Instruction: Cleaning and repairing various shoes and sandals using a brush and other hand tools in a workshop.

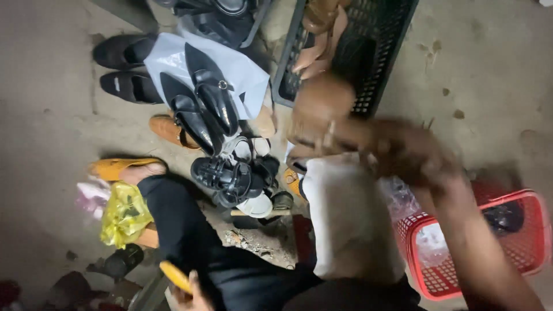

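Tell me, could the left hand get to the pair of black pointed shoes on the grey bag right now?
Probably not at once: the left hand grips a yellow tool low by the knee, and the dark-trousered leg and black sandals lie between it and the black pointed shoes.

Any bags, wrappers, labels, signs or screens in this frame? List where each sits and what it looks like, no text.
Yellow plastic bag: crumpled, on the floor at left beside the dark trouser leg.
Pale grey plastic sheet or bag: flat, under the two black pointed shoes, upper centre.
Clear plastic wrapper: crumpled, in the red basket at right.
Pinkish plastic scrap: left of the yellow bag, blurred.
No labels, signs or screens show.
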